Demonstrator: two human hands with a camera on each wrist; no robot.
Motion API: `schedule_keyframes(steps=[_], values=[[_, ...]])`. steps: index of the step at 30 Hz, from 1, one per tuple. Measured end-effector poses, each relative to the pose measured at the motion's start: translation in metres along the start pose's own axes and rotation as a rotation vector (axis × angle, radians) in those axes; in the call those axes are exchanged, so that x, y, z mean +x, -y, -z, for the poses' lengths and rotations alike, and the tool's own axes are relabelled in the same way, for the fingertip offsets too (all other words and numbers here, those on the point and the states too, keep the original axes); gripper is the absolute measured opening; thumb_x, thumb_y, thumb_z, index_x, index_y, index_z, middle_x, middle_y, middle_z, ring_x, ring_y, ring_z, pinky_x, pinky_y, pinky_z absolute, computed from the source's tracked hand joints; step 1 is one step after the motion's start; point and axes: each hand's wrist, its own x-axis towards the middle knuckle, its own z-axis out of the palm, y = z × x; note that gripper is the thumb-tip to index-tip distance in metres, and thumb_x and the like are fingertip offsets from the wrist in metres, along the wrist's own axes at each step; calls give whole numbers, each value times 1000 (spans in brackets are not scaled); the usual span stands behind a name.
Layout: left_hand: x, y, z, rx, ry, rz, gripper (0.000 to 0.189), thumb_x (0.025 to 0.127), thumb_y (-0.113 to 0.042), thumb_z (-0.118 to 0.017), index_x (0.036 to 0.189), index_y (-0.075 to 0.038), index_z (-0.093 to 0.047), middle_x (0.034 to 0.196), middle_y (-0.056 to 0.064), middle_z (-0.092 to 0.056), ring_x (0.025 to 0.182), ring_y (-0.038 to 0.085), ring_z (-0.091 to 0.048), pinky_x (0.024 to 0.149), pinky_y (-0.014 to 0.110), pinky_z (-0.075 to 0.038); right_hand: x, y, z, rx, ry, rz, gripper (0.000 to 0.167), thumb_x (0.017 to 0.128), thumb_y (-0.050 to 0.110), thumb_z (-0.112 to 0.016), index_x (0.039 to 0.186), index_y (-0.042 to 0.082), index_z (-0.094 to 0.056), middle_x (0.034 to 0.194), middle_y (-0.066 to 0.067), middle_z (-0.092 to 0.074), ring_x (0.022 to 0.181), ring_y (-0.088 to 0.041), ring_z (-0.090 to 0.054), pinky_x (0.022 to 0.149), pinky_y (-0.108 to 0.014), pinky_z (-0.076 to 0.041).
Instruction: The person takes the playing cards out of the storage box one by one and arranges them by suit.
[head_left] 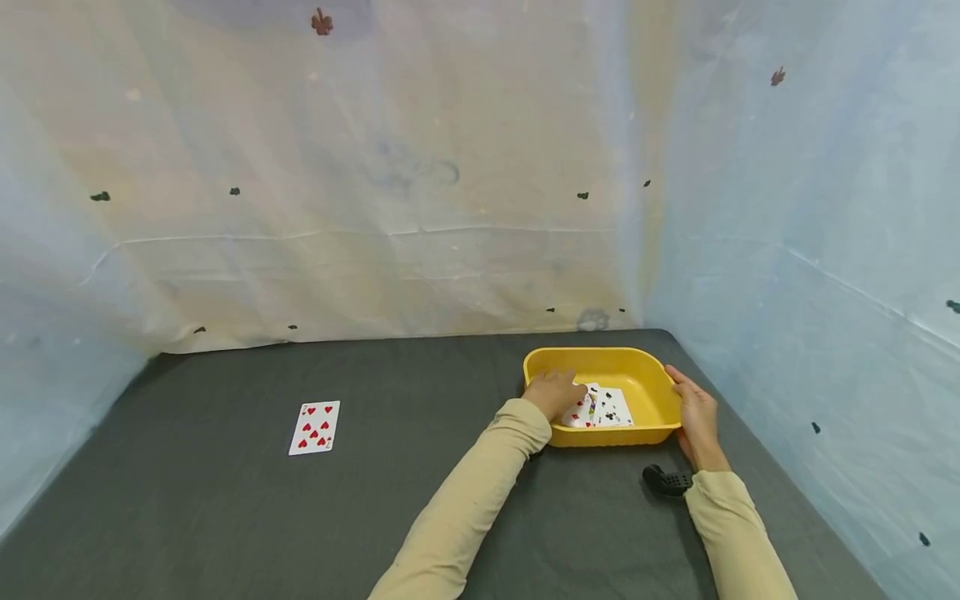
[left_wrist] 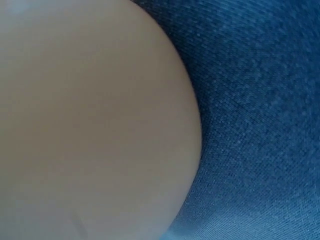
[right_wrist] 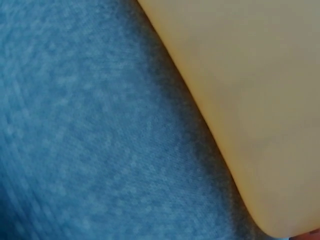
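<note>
A yellow plastic tray [head_left: 651,396] stands at the back right of the dark cloth. Playing cards [head_left: 615,407] lie inside it, overlapping, one a face card and another of clubs. My left hand [head_left: 553,394] reaches over the tray's left side, its fingers bent down beside the cards; whether they pinch one is hidden. With thumb and fingers, my right hand [head_left: 697,421] grips the right end of the tray. Far to the left lies a seven of hearts [head_left: 314,427], face up. Both wrist views are blurred close-ups against blue-looking cloth.
The dark grey cloth [head_left: 225,517] covers the table. A black curved device [head_left: 666,481] sits at my right wrist. Pale plastic sheeting [head_left: 420,167] hangs behind the table, with more sheeting [head_left: 847,292] on the right near the table's edge.
</note>
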Motion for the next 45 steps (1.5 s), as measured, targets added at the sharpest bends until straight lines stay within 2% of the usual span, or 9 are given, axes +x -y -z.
schedule_keyframes(steps=[4, 8, 11, 18, 25, 30, 34, 39, 45], values=[[1, 1, -2, 13, -42, -11, 38, 96, -16, -63, 131, -29, -56, 134, 0, -48, 118, 22, -49, 98, 36, -41, 1, 0, -1, 5, -17, -2, 44, 104, 16, -37, 148, 7, -39, 155, -8, -30, 137, -21, -35, 90, -20, -45], [0, 2, -1, 90, -82, -31, 42, 94, -17, -66, 132, -32, -57, 131, -2, -50, 120, 21, -46, 101, 38, -36, 1, 0, -1, -4, -22, -7, 44, 104, 16, -36, 148, 7, -39, 155, -7, -30, 137, -21, -34, 93, -22, -42], [0, 2, 0, 139, -115, -52, 40, 96, -19, -63, 132, -36, -57, 129, -5, -52, 117, 19, -46, 100, 38, -35, 2, -1, 0, 5, -11, -1, 44, 105, 17, -36, 148, 6, -38, 155, -8, -29, 138, -21, -33, 96, -24, -41], [-1, 4, 0, 191, -202, -164, 32, 100, -24, -57, 129, -38, -60, 115, -9, -57, 95, 12, -51, 84, 32, -39, -1, -2, 2, -40, -5, 7, 44, 105, 18, -34, 148, 7, -37, 156, -8, -28, 138, -22, -32, 96, -23, -41], [-8, 3, 10, 251, -256, -233, 28, 102, -25, -50, 128, -36, -58, 113, -9, -59, 89, 11, -55, 78, 29, -42, -1, -1, 2, -31, -22, 7, 44, 105, 18, -36, 147, 8, -40, 155, -7, -30, 138, -21, -33, 98, -24, -40], [-15, 3, 19, 300, -322, -254, 28, 104, -24, -46, 128, -34, -57, 116, -7, -59, 92, 12, -57, 78, 28, -45, 1, -1, -1, -61, -40, 10, 43, 104, 18, -38, 146, 8, -42, 154, -8, -32, 136, -22, -36, 90, -21, -45], [-19, 3, 22, 329, -391, -250, 29, 104, -22, -47, 129, -32, -58, 116, -7, -59, 93, 12, -57, 79, 28, -45, 2, -2, -2, -45, -33, 5, 43, 105, 18, -37, 147, 7, -40, 155, -8, -31, 137, -22, -34, 94, -23, -43], [-24, 2, 26, 330, -467, -243, 28, 104, -22, -47, 126, -33, -59, 111, -7, -58, 88, 11, -55, 74, 29, -44, 3, 0, -1, -29, -43, -2, 44, 104, 17, -36, 147, 6, -39, 155, -7, -30, 139, -21, -32, 98, -25, -39], [-33, 1, 28, 323, -528, -240, 25, 104, -25, -47, 124, -32, -60, 104, -7, -57, 81, 11, -52, 70, 28, -41, 3, 1, -1, -27, -52, -11, 44, 104, 17, -37, 146, 6, -40, 154, -7, -32, 138, -21, -34, 86, -16, -45]])
